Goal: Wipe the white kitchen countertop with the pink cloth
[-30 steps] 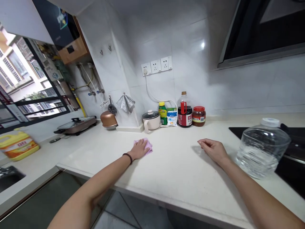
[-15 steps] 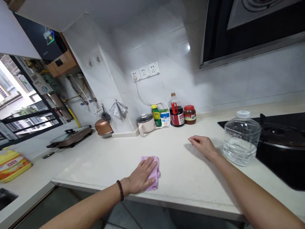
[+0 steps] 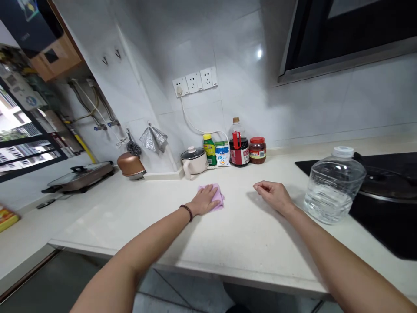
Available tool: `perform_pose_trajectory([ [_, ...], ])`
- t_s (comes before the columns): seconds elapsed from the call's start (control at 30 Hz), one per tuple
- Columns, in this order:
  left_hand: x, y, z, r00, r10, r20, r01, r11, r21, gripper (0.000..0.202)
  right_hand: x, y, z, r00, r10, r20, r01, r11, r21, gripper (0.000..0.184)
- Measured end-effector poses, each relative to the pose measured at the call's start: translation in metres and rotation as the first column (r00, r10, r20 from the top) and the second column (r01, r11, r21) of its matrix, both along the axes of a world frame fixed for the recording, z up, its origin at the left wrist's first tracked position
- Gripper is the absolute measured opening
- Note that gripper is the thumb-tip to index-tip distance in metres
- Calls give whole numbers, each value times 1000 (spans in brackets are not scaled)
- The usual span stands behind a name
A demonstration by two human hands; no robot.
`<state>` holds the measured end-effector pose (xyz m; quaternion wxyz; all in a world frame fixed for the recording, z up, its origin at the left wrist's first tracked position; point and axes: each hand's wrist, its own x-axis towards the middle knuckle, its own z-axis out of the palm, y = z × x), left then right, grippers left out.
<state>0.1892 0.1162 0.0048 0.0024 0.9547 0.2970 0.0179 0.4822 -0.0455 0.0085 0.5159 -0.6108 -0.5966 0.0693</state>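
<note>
My left hand [image 3: 204, 200] lies flat, palm down, on a folded pink cloth [image 3: 219, 198] and presses it to the white countertop [image 3: 241, 243]. The cloth's edges show past the fingers on the far and right sides. To the right, my right hand [image 3: 273, 195] rests on its side on the counter with the fingers curled in and the tips together; nothing shows in it. Just beyond that wrist stands a large clear plastic jug [image 3: 332, 187] with a white cap, partly filled with clear liquid.
Along the wall stand a cream electric pot [image 3: 195, 164], a green bottle [image 3: 209, 150], a white packet [image 3: 223, 155], a dark sauce bottle [image 3: 239, 152] and a red-lidded jar [image 3: 257, 152]. A black stove [image 3: 384, 221] with a lidded pan is at right. An electric skillet [image 3: 81, 177] sits at left.
My left hand has slid the pink cloth away from the front edge, toward the wall. My right hand stays in nearly the same place and pose. The camera view has shifted slightly.
</note>
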Motion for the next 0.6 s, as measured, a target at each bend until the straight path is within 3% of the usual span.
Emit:
perform_pose_trajectory([
  [0.13,38,36,1,994,107,-5,-107,994,21,78,2,0,1,1000,8,-10,-8,1000,6,35],
  [0.27,59,51,1,982,186,9,-186,982,19,77,7,1,2,999,1,-32,-1,1000,9,33],
  [0.43,60,44,1,982,190,1,-190,982,22,77,11,1,2,998,-6,-57,8,999,33,34],
  [0.6,53,14,1,993,115,-13,-115,993,15,78,12,0,4,999,-30,-27,31,998,47,32],
])
